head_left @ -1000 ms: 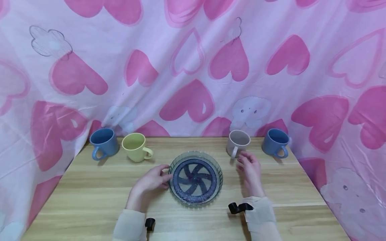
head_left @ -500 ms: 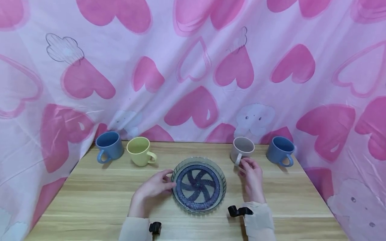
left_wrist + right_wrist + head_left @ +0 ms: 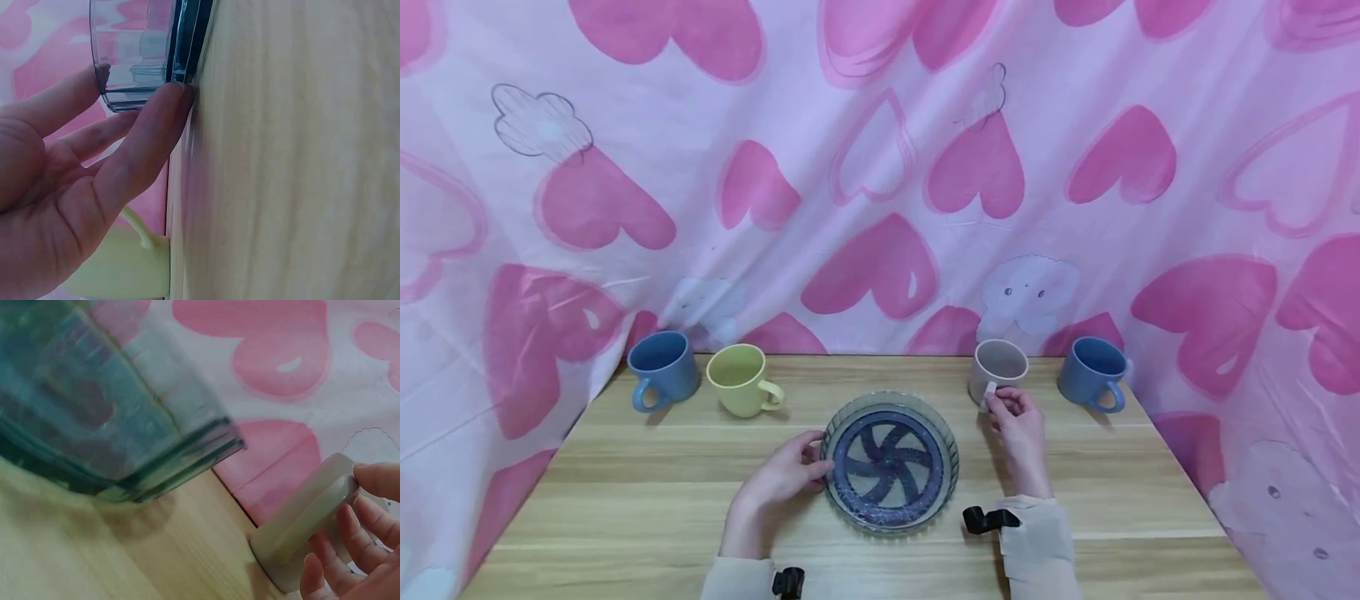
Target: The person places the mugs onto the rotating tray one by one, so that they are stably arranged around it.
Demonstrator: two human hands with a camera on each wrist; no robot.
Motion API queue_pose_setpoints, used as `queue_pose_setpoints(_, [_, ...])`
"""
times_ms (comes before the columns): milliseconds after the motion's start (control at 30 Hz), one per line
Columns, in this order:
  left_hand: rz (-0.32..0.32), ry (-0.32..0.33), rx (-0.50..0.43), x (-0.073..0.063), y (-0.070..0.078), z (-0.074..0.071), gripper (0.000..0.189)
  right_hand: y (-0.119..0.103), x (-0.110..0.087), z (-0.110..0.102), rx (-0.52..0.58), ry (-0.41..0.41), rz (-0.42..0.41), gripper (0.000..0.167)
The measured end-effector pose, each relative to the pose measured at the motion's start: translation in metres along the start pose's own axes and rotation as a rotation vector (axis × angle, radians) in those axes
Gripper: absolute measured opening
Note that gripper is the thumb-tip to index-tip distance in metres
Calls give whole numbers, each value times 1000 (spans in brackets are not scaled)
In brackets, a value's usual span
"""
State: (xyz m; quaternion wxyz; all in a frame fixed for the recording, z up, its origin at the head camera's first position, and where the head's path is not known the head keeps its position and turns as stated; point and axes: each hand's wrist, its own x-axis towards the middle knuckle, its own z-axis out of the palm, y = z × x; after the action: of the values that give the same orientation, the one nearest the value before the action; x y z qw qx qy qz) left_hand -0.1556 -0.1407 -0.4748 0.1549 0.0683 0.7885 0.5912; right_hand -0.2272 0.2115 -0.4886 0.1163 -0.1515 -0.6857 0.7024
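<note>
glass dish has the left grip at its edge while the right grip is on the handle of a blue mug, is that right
One thing is off: the right grip is on the handle of the grey mug, not a blue one, as the head view shows. The left grip is at the edge of the glass dish, as you say.

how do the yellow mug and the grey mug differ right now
Colour: the yellow mug is pale yellow, the grey mug plain grey.
Handle: in the head view the yellow mug's points right, while the grey mug's points toward the person.
Contact: the right hand pinches the grey mug's handle; no hand touches the yellow mug.
Shared: both stand upright on the table.
</note>
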Motion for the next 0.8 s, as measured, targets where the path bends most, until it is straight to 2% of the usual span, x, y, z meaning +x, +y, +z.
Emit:
queue_pose_setpoints(267, [32,2,50,0,0,-1,53,4,-1,2,-90,-8,-46,25])
queue_pose_setpoints(500, [11,12,23,2,-1,-1,55,2,-4,3,-165,-61,-118,26])
queue_pose_setpoints(800, [-9,29,45,0,1,1,56,8,-1,5,-184,-53,-86,22])
